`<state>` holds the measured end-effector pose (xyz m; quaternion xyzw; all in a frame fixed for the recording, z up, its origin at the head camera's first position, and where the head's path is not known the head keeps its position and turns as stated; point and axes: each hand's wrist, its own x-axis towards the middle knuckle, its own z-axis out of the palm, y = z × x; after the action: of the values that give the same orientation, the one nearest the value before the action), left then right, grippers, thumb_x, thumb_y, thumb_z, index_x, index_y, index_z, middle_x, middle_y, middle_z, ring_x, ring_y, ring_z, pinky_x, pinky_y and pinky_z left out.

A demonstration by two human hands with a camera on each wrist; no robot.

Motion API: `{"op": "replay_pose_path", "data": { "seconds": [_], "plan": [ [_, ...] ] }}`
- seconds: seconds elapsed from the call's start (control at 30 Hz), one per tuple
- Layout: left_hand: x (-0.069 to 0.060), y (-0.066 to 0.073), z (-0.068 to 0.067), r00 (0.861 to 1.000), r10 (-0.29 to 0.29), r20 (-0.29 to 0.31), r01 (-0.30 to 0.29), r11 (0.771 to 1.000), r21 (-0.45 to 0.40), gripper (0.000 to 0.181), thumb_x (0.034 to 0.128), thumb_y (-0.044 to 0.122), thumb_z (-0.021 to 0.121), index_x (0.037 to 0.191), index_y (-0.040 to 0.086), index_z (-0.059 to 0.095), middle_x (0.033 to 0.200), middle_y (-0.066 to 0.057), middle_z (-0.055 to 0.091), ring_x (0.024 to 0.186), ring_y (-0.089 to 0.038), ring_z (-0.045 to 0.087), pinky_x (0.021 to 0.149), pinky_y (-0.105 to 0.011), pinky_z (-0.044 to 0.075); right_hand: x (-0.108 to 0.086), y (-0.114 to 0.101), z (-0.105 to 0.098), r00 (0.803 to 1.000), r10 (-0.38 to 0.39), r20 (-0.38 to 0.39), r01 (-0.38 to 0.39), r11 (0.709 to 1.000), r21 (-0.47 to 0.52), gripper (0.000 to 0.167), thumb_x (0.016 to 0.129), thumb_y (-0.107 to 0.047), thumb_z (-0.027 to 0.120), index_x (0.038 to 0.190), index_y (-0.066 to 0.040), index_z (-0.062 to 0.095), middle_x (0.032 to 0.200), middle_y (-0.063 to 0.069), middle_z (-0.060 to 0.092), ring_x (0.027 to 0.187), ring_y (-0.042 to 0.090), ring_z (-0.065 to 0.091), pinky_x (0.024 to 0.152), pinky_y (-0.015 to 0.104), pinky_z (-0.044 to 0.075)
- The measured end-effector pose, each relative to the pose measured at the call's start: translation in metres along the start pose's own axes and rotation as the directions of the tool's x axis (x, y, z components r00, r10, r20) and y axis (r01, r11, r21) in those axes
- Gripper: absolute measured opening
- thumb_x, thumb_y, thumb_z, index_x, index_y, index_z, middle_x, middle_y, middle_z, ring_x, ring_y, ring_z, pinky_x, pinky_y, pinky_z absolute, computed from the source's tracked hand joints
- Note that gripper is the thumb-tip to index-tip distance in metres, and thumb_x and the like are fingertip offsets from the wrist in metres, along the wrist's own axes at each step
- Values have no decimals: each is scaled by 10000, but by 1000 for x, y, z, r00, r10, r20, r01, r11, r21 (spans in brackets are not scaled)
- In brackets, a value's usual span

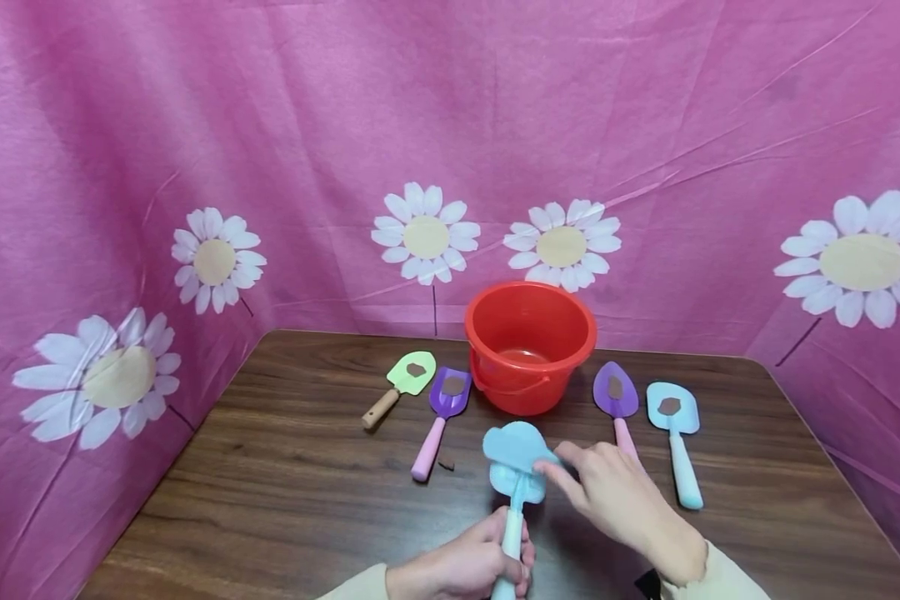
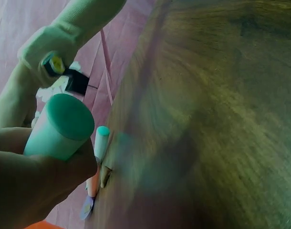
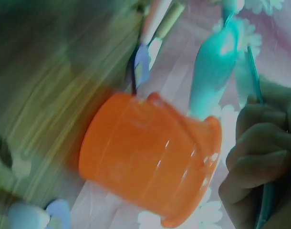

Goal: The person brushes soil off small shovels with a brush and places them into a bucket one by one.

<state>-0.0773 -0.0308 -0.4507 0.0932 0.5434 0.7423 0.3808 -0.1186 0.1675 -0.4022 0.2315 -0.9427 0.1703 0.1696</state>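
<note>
My left hand [image 1: 480,554] grips the pale handle of a light blue toy shovel [image 1: 517,483], its blade raised and pointing away from me. The handle's rounded end shows close up in the left wrist view, with the fingers [image 2: 40,176] wrapped round it. Between thumb and fingers, my right hand [image 1: 618,492] pinches a thin light blue piece [image 1: 516,446] over the shovel blade, covering its upper part. That piece appears nearly edge-on in the right wrist view; its exact kind is unclear. Whatever lies on the blade beneath it is hidden.
A red bucket [image 1: 525,387] stands behind the shovel. Left of it lie a green trowel [image 1: 411,373] and a purple shovel [image 1: 450,393]; to the right, a purple trowel [image 1: 615,400] and a blue shovel [image 1: 686,408]. Each bears a brown patch. A small brown bit [image 1: 446,464] lies on the table.
</note>
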Motion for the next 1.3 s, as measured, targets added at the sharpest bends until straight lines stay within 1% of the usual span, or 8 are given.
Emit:
{"op": "replay_pose_path", "data": {
  "seconds": [0.13,0.23,0.47,0.67,0.9,1.1,1.23,1.3],
  "plan": [
    [0,-1,0,1000,5,14,-7,990,140,349,709,-169,507,903,102,403,733,-3,524,584,-86,523,608,-169,451,6,12,0,994,111,-7,-111,993,-31,293,872,-409,671,691,-226,531,466,-123,301,469,93,436,774,517,544],
    [1,-2,-1,1000,1,15,-3,989,146,344,705,-164,513,892,104,404,722,0,525,587,-77,523,607,-160,448,8,18,-1,986,169,5,-169,985,-48,275,880,-418,658,725,-208,570,473,-102,325,502,151,448,487,363,444],
    [4,3,1,999,-46,20,49,992,-115,361,704,-166,444,920,117,386,733,-12,513,556,-125,475,564,-206,450,-2,12,6,998,-20,-62,19,1000,-9,306,865,-400,680,676,-260,484,492,-195,237,446,-37,293,1026,654,350],
    [6,12,-3,997,-45,69,59,975,-213,330,743,-130,439,934,136,398,768,14,514,565,-130,454,580,-246,464,-12,6,12,971,-213,-111,215,977,4,324,848,-441,683,682,-292,447,535,-259,227,490,-115,258,967,461,384],
    [5,18,-8,996,-64,60,77,971,-227,320,754,-114,432,955,130,383,787,22,503,578,-134,437,596,-251,449,-18,23,22,972,-206,-118,220,968,123,291,825,-358,729,711,-315,465,531,-256,244,505,-154,270,1132,682,45],
    [4,19,-8,998,-58,40,65,976,-206,340,736,-124,442,954,130,381,798,16,498,569,-129,438,583,-246,451,-17,33,26,982,-150,-113,172,959,224,216,837,-251,730,745,-291,538,563,-240,280,500,-123,260,1147,659,67],
    [3,20,-7,996,-58,75,71,978,-195,339,739,-137,437,949,122,372,802,9,493,559,-125,425,574,-237,438,-14,43,27,988,-57,-143,90,969,229,195,840,-203,730,747,-265,570,573,-235,261,510,-120,198,1100,265,331],
    [3,20,-5,992,-63,105,83,976,-201,338,745,-143,430,946,122,367,808,6,492,560,-123,413,574,-233,424,-12,49,27,987,9,-162,27,976,218,190,839,-190,731,742,-254,581,567,-223,233,512,-115,163,809,76,406]
  ]
}}
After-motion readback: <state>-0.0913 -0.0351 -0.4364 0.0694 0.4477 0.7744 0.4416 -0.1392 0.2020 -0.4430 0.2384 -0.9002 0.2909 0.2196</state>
